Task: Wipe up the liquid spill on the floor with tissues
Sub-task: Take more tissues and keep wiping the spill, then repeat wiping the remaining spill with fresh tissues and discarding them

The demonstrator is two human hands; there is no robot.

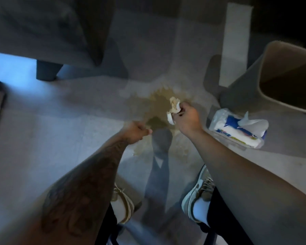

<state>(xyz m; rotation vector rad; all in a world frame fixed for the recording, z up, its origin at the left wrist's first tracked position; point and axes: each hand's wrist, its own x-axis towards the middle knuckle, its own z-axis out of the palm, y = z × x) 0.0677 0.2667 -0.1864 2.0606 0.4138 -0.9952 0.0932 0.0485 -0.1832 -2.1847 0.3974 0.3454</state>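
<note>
A yellowish-brown liquid spill (157, 105) spreads over the grey tiled floor in the middle of the view. My right hand (186, 120) grips a crumpled, stained wad of tissue (174, 107) just above the spill's right side. My left hand (136, 130) hovers at the spill's near left edge with its fingers curled and nothing in it. A blue and white pack of tissues (237, 130) lies on the floor to the right, with one sheet sticking out of its top.
A beige waste bin (240, 91) stands at the right, behind the tissue pack. A grey sofa with a dark leg (46, 70) fills the upper left. My two shoes (196, 190) stand close below the spill. A white post (236, 41) rises behind the bin.
</note>
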